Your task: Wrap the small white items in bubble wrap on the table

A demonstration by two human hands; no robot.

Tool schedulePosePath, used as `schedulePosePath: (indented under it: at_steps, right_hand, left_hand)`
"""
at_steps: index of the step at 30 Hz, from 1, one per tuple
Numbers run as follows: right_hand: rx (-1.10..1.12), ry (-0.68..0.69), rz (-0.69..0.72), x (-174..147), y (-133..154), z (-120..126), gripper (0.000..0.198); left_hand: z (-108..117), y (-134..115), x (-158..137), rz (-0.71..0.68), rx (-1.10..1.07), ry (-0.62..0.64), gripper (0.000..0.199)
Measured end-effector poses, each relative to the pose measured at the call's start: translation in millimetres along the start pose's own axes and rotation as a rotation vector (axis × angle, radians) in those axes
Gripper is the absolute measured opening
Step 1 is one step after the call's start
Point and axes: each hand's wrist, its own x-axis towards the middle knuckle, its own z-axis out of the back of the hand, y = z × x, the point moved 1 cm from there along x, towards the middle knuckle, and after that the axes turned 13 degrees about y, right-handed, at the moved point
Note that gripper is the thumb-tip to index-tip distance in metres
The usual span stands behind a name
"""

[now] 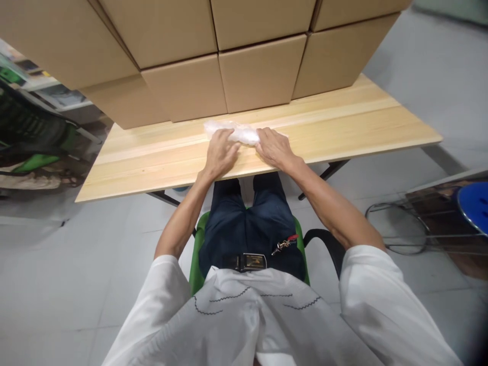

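A whitish, see-through plastic bundle (244, 134), long and crumpled like a rolled-up plastic bag, lies on the wooden table (160, 157). What is inside it, if anything, does not show. My left hand (222, 151) has its fingers bent over the near left part of the bundle, with the thumb pointing to the right. Over the right end curl the fingers of my right hand (275, 147), hiding that part. Both hands are close to the table's front edge, wrists low.
Stacked cardboard boxes (263, 71) form a wall along the back of the table. A green chair (197, 254) is under me. To the right is a blue round stool (475, 203); a dark chair (30, 122) stands at the left.
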Motion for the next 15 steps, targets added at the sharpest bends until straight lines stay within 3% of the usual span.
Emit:
schedulePosePath:
  at_steps: [4, 8, 12, 15]
  right_hand:
    - [0.028, -0.033, 0.001, -1.3, -2.1, -3.5, 0.06]
    - [0.038, -0.084, 0.04, -4.0, -3.8, -7.5, 0.072]
    - [0.001, -0.071, 0.053, -6.5, -3.7, -7.8, 0.069]
    - [-0.036, -0.068, 0.091, -8.8, -3.7, -6.4, 0.067]
  left_hand:
    - [-7.4, 5.0, -8.4, 0.247, -0.378, -0.001, 0.05]
    - [-12.6, -2.5, 3.5, 0.316, -1.102, 0.071, 0.047]
    - [-13.4, -14.0, 26.1, 0.382, -1.682, -0.032, 0.051]
    - [-15.1, -17.3, 51.6, 0.467, -1.854, -0.178, 0.048]
